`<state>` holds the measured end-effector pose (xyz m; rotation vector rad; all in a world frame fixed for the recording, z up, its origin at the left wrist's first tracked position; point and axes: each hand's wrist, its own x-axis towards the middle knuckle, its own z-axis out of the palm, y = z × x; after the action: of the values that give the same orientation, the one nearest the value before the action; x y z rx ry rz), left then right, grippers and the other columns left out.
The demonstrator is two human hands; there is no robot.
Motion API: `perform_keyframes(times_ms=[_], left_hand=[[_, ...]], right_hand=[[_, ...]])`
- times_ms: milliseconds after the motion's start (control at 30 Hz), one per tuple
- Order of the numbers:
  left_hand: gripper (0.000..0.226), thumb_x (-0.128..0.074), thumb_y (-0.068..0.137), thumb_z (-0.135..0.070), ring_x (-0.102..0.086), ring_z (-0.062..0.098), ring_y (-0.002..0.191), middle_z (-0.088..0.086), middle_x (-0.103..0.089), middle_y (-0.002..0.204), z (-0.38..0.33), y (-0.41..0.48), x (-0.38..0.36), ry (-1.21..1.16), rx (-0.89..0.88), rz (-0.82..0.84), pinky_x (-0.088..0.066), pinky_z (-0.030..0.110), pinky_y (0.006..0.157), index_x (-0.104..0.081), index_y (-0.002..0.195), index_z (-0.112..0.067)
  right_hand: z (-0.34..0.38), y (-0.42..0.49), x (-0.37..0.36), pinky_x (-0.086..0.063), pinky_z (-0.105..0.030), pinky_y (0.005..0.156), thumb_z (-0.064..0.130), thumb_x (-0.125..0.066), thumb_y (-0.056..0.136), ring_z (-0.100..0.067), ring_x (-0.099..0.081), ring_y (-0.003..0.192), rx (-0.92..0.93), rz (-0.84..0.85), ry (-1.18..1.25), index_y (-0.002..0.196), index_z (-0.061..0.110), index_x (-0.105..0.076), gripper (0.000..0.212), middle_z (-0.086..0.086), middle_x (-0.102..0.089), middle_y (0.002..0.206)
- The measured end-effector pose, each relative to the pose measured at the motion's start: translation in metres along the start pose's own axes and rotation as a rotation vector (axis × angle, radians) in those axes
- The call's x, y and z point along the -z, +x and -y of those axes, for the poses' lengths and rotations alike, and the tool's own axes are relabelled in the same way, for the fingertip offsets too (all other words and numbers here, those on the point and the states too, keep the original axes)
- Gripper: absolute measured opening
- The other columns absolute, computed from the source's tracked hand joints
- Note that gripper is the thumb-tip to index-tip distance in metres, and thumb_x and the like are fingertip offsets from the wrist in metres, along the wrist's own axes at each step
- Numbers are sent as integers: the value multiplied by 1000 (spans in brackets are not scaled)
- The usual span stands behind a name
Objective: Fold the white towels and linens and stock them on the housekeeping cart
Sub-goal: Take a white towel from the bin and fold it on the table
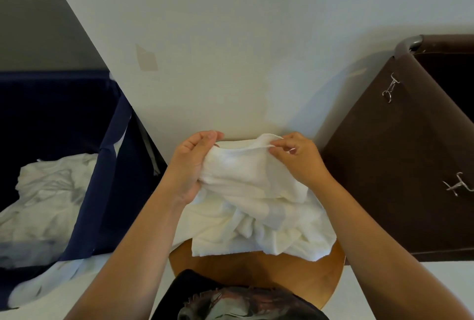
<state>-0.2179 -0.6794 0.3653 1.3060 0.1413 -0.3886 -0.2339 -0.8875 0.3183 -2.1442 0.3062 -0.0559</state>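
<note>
One crumpled white terry towel is heaped at the far edge of a round wooden table, bunched by the left hand, its hem pinched by the right hand. Soft, light and limp, it is judged best taken by hem corners.

Wooden table mostly covered by white towel and dark shirt; navy bin and its crumpled linens cut by left edge; brown cart cut by right edge, inside too dark to read
</note>
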Motion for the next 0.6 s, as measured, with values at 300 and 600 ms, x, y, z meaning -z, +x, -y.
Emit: perform_keyframes(times_ms=[300,600], left_hand=[[20,-52,93,-24,-54,5,54,-10,-57,56,0,5,2,-4,19,-28,-43,26,62,-66,79,-20],[20,-53,94,-21,-55,4,55,-11,-58,58,3,11,-6,57,10,-35,-46,22,59,-65,79,-18]], right_hand=[[-11,15,-10,-28,-18,82,24,-62,89,-13,-38,99,16,8,-197,83,6,-63,19,5,-42,90],[-17,21,-7,-33,-35,90,25,-44,99,-29,-46,108,17,-134,-670,110,11,-66,28,-7,-59,109]])
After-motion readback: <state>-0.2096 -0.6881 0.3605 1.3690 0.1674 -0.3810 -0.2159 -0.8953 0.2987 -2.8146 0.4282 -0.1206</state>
